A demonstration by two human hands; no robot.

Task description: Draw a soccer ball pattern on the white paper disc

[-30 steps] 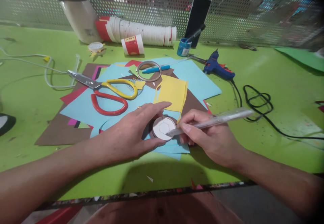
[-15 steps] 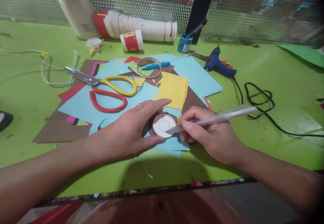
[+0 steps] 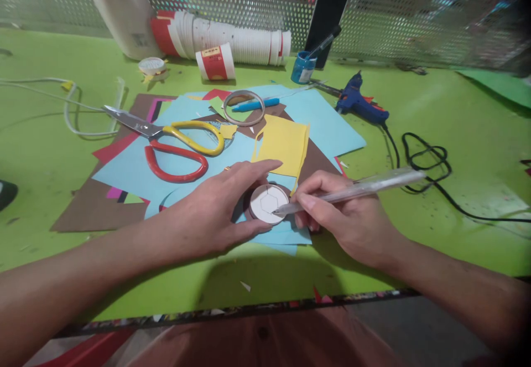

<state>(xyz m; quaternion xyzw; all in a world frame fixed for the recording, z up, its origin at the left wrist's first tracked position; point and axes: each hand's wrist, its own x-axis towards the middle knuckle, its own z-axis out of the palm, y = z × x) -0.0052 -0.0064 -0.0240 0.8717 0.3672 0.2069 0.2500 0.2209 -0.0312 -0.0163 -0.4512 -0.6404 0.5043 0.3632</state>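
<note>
When marking the white disc (image 3: 264,203), treat it as the centre of the clock, with 12 o'clock pointing away from the wearer. The disc sits above light-blue paper (image 3: 286,236); its face carries a drawn hexagon (image 3: 269,205) and a short line reaching the rim at 12 o'clock.

The left hand (image 3: 222,203) lies at 9 o'clock, grasping the disc between thumb and fingers. The thumb bears on the rim at 6 o'clock; finger contact is partly hidden. The right hand (image 3: 348,220) lies at 3 o'clock and pinches a pen (image 3: 373,186), its tip toward 4 o'clock on the face, by the hexagon's outline. Whether the tip presses is too small to tell.

For a clean stroke, clamp the disc firmly enough to prevent rotation, since the loose paper beneath could slide. Support the right hand on its little-finger side and move the pen from the fingers, using light, even pressure. Use the 12 o'clock line as the reference for spacing. Leave the scissors (image 3: 174,143) at 10 o'clock and the yellow paper (image 3: 284,145) between 12 and 1 o'clock undisturbed.
</note>
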